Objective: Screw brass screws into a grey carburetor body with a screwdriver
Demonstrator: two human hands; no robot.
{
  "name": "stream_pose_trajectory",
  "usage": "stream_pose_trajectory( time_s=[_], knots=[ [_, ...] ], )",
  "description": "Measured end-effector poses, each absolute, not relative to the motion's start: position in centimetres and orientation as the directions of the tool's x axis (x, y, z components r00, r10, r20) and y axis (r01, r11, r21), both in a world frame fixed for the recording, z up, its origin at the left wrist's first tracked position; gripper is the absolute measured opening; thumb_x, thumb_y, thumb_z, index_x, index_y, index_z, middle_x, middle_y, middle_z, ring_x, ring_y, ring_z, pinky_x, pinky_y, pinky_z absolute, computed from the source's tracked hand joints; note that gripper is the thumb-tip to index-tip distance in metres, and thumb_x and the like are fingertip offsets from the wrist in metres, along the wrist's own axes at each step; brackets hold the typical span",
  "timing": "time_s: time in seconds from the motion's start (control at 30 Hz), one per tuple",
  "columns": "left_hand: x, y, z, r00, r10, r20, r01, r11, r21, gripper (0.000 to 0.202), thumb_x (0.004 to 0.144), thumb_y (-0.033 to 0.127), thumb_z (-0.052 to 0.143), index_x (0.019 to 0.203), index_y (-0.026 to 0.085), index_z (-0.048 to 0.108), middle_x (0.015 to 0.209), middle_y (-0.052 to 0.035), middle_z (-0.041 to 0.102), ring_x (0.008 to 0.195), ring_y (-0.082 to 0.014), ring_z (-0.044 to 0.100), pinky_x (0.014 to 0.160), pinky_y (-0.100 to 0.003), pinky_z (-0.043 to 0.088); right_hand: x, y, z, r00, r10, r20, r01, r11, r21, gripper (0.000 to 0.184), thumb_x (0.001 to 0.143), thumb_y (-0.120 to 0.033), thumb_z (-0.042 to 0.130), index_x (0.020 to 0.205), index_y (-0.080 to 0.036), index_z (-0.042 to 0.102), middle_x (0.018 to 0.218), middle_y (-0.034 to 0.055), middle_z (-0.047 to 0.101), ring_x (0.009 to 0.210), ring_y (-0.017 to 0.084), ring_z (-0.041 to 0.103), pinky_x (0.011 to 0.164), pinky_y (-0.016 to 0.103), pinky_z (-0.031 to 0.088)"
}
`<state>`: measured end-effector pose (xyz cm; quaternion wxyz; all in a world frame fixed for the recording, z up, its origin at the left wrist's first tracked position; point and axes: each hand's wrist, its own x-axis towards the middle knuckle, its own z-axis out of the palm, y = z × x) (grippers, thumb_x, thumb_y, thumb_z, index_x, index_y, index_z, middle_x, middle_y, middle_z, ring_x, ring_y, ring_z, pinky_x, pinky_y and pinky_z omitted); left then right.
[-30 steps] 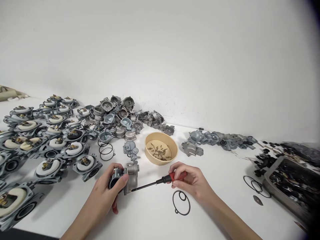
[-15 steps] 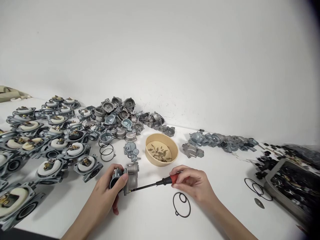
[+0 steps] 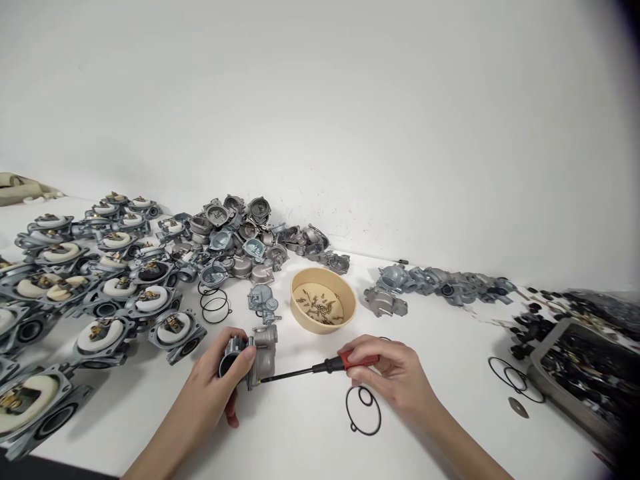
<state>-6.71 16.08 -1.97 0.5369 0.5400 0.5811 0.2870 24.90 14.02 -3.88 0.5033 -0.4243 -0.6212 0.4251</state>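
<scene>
White table (image 3: 300, 440), white wall (image 3: 350, 100), metal carburetor parts (image 3: 125, 280) heaped left.

The white tabletop (image 3: 300, 440) bears a beige bowl (image 3: 323, 303) of screws, carburetor bodies (image 3: 100, 287) heaped left of it, black O-rings (image 3: 363, 410) just below it.

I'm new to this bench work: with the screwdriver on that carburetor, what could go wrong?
The left hand alone steadies the carburetor; it might twist, and the screwdriver held by the right hand could slip off the screw. A dropped screw might roll among the gaskets instead of the screw bowl.
</scene>
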Motion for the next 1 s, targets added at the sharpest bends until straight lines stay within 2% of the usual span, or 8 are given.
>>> stream_pose_trajectory(
  time_s=[0.17, 0.27, 0.4, 0.57, 0.7, 0.8, 0.9, 1.0],
  knots=[
    [-6.6, 16.1, -1.9, 0.138, 0.933, -0.331, 0.314, 0.276, 0.909, 0.056, 0.093, 0.077, 0.054, 0.123, 0.03, 0.056, 0.045, 0.0125, 0.045, 0.045, -0.023, 0.061, 0.052, -0.031, 0.056, 24.9, 13.7, -3.5, -0.156, 0.953, 0.261, 0.106, 0.279, -0.954, 0.007, 0.094, -0.027, 0.079, 0.094, -0.021, 0.083, 0.082, 0.0059, 0.076, 0.059, 0.018, 0.073, 0.059, 0.032, 0.068],
    [-6.5, 16.0, -1.8, 0.124, 0.935, -0.332, 0.308, 0.281, 0.909, 0.056, 0.092, 0.077, 0.054, 0.123, 0.031, 0.056, 0.047, 0.0128, 0.045, 0.044, -0.0225, 0.061, 0.054, -0.033, 0.057, 24.8, 13.6, -3.6, -0.163, 0.951, 0.262, 0.114, 0.282, -0.953, 0.009, 0.096, -0.027, 0.077, 0.095, -0.02, 0.081, 0.077, 0.0054, 0.076, 0.06, 0.02, 0.076, 0.06, 0.031, 0.066],
    [-6.4, 15.9, -1.7, 0.118, 0.945, -0.305, 0.286, 0.262, 0.922, 0.056, 0.091, 0.075, 0.057, 0.125, 0.03, 0.057, 0.051, 0.0121, 0.047, 0.045, -0.0215, 0.061, 0.056, -0.035, 0.058, 24.5, 13.7, -3.7, -0.131, 0.961, 0.245, 0.057, 0.254, -0.965, 0.008, 0.094, -0.028, 0.08, 0.097, -0.021, 0.081, 0.081, 0.0058, 0.077, 0.06, 0.019, 0.076, 0.059, 0.028, 0.063],
    [-6.3, 15.5, -1.8, 0.14, 0.974, -0.181, 0.248, 0.142, 0.958, 0.06, 0.084, 0.056, 0.073, 0.136, 0.031, 0.059, 0.083, 0.0022, 0.068, 0.067, -0.0231, 0.071, 0.068, -0.036, 0.064, 26.1, 14.4, -2.6, 0.01, 0.973, 0.229, 0.016, 0.228, -0.973, 0.013, 0.09, -0.033, 0.085, 0.093, -0.021, 0.082, 0.088, 0.0061, 0.076, 0.063, 0.016, 0.072, 0.063, 0.028, 0.06],
    [-6.5, 15.3, -2.4, 0.202, 0.972, -0.119, 0.246, 0.067, 0.967, 0.067, 0.08, 0.039, 0.076, 0.144, 0.033, 0.055, 0.111, -0.0042, 0.072, 0.081, -0.0229, 0.073, 0.076, -0.034, 0.062, 27.9, 14.8, -1.8, 0.119, 0.945, 0.304, 0.006, 0.305, -0.952, 0.017, 0.089, -0.039, 0.086, 0.097, -0.024, 0.083, 0.087, 0.0048, 0.073, 0.064, 0.016, 0.069, 0.059, 0.028, 0.055],
    [-6.6, 15.1, -2.8, 0.249, 0.963, -0.102, 0.225, 0.045, 0.973, 0.071, 0.079, 0.033, 0.075, 0.146, 0.033, 0.052, 0.112, -0.0042, 0.073, 0.083, -0.0217, 0.072, 0.075, -0.031, 0.059, 27.6, 14.7, -1.8, 0.122, 0.944, 0.308, 0.035, 0.306, -0.951, 0.016, 0.09, -0.037, 0.086, 0.1, -0.025, 0.085, 0.094, 0.0064, 0.072, 0.07, 0.018, 0.071, 0.067, 0.031, 0.059],
    [-6.7, 14.8, -3.0, 0.301, 0.952, -0.061, 0.239, -0.014, 0.971, 0.065, 0.08, 0.027, 0.073, 0.141, 0.033, 0.052, 0.102, -0.0007, 0.072, 0.079, -0.0192, 0.07, 0.069, -0.026, 0.056, 26.3, 14.4, -1.9, 0.086, 0.946, 0.314, 0.039, 0.312, -0.949, 0.012, 0.09, -0.034, 0.085, 0.098, -0.025, 0.086, 0.101, 0.0084, 0.073, 0.077, 0.02, 0.071, 0.075, 0.035, 0.062],
    [-6.6, 14.6, -3.0, 0.328, 0.945, 0.001, 0.228, -0.08, 0.97, 0.058, 0.078, 0.022, 0.072, 0.132, 0.033, 0.055, 0.113, -0.0016, 0.071, 0.082, -0.0178, 0.069, 0.067, -0.023, 0.055, 25.6, 14.1, -1.9, 0.047, 0.947, 0.318, 0.064, 0.315, -0.947, 0.01, 0.09, -0.032, 0.085, 0.098, -0.025, 0.087, 0.101, 0.0094, 0.073, 0.082, 0.021, 0.071, 0.076, 0.034, 0.063]
  ],
)
